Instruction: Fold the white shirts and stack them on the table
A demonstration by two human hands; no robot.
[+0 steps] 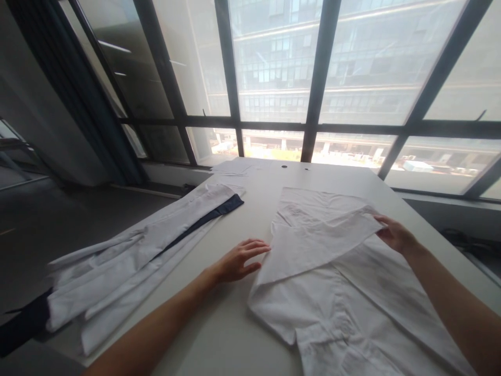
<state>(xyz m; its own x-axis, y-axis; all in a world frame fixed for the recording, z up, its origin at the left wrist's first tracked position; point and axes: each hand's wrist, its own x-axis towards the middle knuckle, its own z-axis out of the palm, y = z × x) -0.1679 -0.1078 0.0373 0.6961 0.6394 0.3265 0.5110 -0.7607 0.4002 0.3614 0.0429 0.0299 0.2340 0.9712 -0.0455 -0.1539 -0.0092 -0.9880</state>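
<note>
A white shirt (332,292) lies spread on the pale table (219,324), one part folded across its middle. My left hand (238,261) rests flat on the table at the shirt's left edge, fingers stretched out and touching the fold. My right hand (395,234) pinches the pointed right end of the folded part, fingers closed on the cloth.
A pile of white garments with a dark navy piece (141,250) lies along the table's left edge and hangs over it. Folded white cloth (230,168) sits at the far edge by the large windows (274,62). Grey floor lies to the left.
</note>
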